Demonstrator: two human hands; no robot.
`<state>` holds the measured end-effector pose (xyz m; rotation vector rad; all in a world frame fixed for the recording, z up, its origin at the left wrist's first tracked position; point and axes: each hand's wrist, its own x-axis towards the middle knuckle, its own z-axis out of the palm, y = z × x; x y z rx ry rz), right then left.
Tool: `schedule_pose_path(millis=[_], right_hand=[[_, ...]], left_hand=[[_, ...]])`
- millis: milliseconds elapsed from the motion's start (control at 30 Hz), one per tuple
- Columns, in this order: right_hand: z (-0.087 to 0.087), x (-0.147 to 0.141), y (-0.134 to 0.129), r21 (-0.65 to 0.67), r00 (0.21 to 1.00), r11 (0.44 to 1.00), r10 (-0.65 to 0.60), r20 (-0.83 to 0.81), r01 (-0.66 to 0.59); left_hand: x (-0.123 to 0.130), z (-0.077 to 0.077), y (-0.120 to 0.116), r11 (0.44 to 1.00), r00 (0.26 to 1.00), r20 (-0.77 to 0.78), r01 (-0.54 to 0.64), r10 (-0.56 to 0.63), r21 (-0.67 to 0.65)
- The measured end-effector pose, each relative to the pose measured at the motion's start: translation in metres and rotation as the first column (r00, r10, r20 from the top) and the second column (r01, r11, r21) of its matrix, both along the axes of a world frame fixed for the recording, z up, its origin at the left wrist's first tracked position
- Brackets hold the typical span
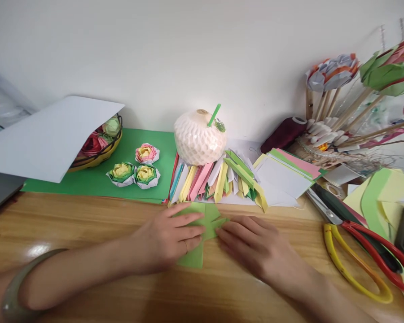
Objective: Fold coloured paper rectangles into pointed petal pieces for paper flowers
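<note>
A light green sheet of paper [208, 226], with a crease down it and a folded corner, lies on the wooden table in front of me. My left hand [170, 237] rests flat over its left half, fingers spread, a ring on one of them. At the paper's right edge, my right hand [256, 244] has its fingers together, pinching a pointed flap. Its thumb is mostly hidden. Just behind the sheet lie many folded paper strips [218, 181] in several colours.
A white coconut-shaped object [200, 139] with a green straw stands behind the strips. Three paper flowers [147, 175] sit on green card [131, 143] beside a covered basket [111, 146]. Scissors [336, 220], paper sheets [286, 172] and a dark thread spool [283, 134] lie to the right.
</note>
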<state>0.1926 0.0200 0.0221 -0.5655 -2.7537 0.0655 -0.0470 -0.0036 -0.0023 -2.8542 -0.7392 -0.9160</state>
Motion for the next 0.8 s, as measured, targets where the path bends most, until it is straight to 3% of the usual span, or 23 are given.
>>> schedule_pose_path(millis=[467,700,800], right_hand=[[-0.009,-0.009,0.003,0.075,1.0,0.997,0.023,0.017,-0.024],[-0.016,-0.014,0.008,-0.079,0.993,0.991,-0.108,-0.039,0.105],[-0.018,-0.014,0.009,-0.186,0.984,0.969,-0.172,-0.041,0.161]], left_hand=[[0.013,0.007,-0.003,0.989,0.988,-0.052,-0.145,0.144,-0.016],[0.015,0.006,-0.006,0.921,0.959,0.076,-0.236,0.272,-0.311],[0.015,0.006,-0.008,0.886,0.941,0.067,-0.287,0.332,-0.363]])
